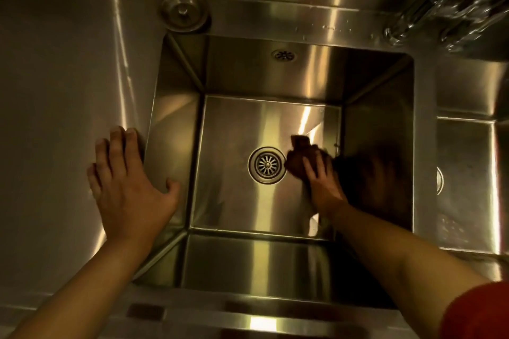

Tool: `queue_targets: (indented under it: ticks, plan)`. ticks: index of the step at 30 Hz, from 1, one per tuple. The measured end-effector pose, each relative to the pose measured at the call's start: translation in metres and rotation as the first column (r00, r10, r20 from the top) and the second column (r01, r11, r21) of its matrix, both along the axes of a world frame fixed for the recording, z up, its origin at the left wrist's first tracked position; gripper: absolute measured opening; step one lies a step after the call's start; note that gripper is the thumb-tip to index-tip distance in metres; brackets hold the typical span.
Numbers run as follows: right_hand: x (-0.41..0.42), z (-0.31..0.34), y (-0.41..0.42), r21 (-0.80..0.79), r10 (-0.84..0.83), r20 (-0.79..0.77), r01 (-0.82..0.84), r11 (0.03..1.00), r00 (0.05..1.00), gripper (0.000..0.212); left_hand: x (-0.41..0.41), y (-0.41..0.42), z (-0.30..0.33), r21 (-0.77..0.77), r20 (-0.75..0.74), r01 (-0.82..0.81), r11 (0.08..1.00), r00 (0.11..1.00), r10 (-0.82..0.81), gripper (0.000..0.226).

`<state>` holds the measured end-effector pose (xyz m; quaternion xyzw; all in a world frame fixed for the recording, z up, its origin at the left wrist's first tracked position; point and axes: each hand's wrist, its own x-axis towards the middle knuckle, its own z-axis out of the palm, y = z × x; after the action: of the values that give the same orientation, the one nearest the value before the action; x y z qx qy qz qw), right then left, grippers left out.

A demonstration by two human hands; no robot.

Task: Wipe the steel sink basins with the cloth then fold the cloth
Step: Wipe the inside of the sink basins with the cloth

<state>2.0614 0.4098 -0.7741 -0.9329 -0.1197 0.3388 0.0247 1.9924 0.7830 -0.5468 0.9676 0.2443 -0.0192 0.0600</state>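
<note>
Presently the dark brown crumpled cloth (301, 157) lies on the floor of the square brushed-steel sink basin (228, 201), just right of the round slotted drain strainer (267, 164). Cloth is bunched; its long axis runs roughly from the near right toward the far left, with a peak pointing to the far wall. Motion blur hides its right edge.

Right hand (323, 187): palm down, fingers pressed flat on the cloth and aimed at the far left; forearm descends from the near right, red sleeve (479, 314) at the elbow. Grip: pressing the cloth, whether fingers curl round it cannot be told.

Left hand (128, 181): flat, fingers spread, grip open, resting on the steel table (55, 91) at the basin's left rim, thumb over the edge.

A second basin (465, 173) lies to the right.
</note>
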Motion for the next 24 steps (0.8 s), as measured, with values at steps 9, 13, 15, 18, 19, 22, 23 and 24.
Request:
queue_targets:
  ticks: [9,13,15,18,19,22,23,24]
  plan:
    - [-0.08,-0.024,0.014,0.3,0.675,-0.004,-0.643,0.705,0.738,0.094,-0.001,0.0,0.0,-0.028,0.003,-0.006,1.0,1.0,0.006,0.111]
    - [-0.066,-0.026,0.065,0.355,0.768,0.049,-0.73,0.584,0.638,0.073,0.0,0.001,0.002,-0.042,-0.022,-0.01,0.999,1.0,0.009,0.109]
    - [-0.061,-0.028,0.097,0.375,0.763,0.107,-0.736,0.563,0.638,0.076,0.0,0.0,0.003,-0.043,-0.033,-0.02,0.999,0.999,0.018,0.111]
    - [-0.049,-0.039,0.146,0.418,0.717,0.126,-0.692,0.588,0.685,0.079,-0.001,0.001,0.003,-0.038,-0.035,-0.021,0.999,0.999,0.02,0.112]
    - [-0.041,-0.042,0.161,0.417,0.696,0.122,-0.673,0.611,0.708,0.079,-0.001,0.001,0.002,-0.036,-0.035,-0.019,0.999,0.999,0.018,0.111]
    - [-0.003,-0.038,0.197,0.396,0.621,0.127,-0.614,0.683,0.773,0.077,-0.002,0.001,0.001,-0.028,-0.027,-0.016,0.999,1.0,0.015,0.109]
    - [0.014,-0.038,0.204,0.39,0.606,0.131,-0.603,0.696,0.785,0.077,-0.002,0.001,0.001,-0.027,-0.024,-0.013,1.0,1.0,0.012,0.108]
    - [0.032,-0.037,0.207,0.398,0.583,0.145,-0.586,0.705,0.799,0.077,-0.002,0.001,0.001,-0.028,-0.025,-0.007,1.0,1.0,0.007,0.108]
